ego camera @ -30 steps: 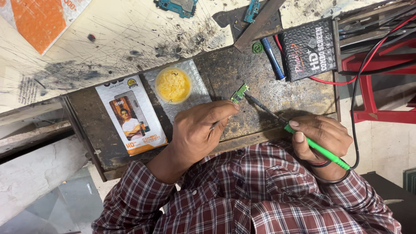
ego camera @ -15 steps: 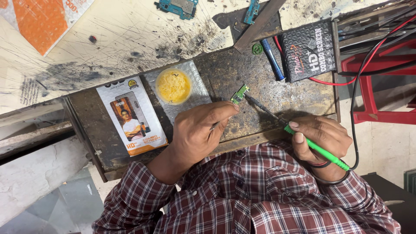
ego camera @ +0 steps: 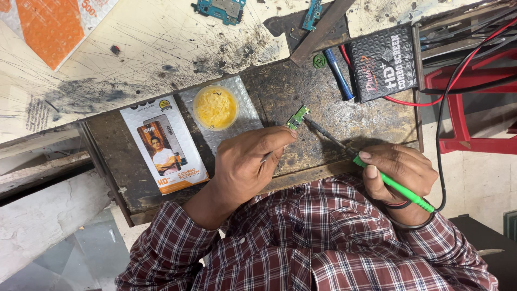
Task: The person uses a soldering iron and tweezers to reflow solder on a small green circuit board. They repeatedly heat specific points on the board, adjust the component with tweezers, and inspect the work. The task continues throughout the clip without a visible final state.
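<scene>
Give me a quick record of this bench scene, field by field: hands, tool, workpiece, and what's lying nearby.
left hand: fingertip pinning the small green circuit board to the bench
right hand: gripping a green-handled soldering iron
iron tip: at the board's edge
nearby left: round tub of yellow paste, white and orange phone-screen box
nearby right: black box, blue pen, red and black wires
</scene>
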Demonstrator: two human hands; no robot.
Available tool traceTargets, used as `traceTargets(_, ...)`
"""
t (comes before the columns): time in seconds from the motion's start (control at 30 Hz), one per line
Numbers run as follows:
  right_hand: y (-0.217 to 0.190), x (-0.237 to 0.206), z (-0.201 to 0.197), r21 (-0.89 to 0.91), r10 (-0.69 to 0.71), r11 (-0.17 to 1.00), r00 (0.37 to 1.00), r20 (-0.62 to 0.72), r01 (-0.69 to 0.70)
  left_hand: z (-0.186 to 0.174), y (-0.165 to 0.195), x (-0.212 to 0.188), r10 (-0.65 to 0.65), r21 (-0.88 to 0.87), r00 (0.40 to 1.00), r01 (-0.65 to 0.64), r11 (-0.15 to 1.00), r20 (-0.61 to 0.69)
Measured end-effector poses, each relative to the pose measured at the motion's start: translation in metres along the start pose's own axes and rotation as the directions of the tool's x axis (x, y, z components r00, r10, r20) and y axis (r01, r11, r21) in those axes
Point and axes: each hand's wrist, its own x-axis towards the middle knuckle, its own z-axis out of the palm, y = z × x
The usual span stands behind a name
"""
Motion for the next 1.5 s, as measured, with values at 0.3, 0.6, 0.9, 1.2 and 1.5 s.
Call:
traceTargets(0.3, 0.003, -0.005, -0.009, 0.001, 0.024, 1.0, 1.0, -0.003, -0.024, 0.009, 0.006, 0.002, -0.005, 0.003, 1.0, 0.005, 1.0, -0.003)
traceTargets(0.6, 0.003, -0.008, -0.012, -0.013, 0.022, 1.0, 1.0, -0.004, -0.022, 0.01, 0.01, 0.002, -0.008, -0.006, 1.0, 0.008, 1.0, -0.001)
traceTargets(0.9, 0.002, -0.011, -0.011, -0.016, 0.006, 1.0, 1.0, -0.008, -0.007, 0.01, 0.011, -0.002, -0.005, 0.002, 1.0, 0.005, 1.0, 0.002)
traceTargets(1.2, -0.001, -0.015, -0.01, -0.027, 0.008, 1.0, 1.0, -0.004, -0.008, 0.013, 0.01, -0.01, 0.004, 0.0, 1.0, -0.004, 1.0, -0.011)
traceTargets(1.5, -0.004, -0.019, -0.013, -0.007, 0.028, 1.0, 1.0, -0.004, -0.028, 0.012, 0.016, -0.011, -0.008, -0.001, 1.0, 0.008, 1.0, -0.003)
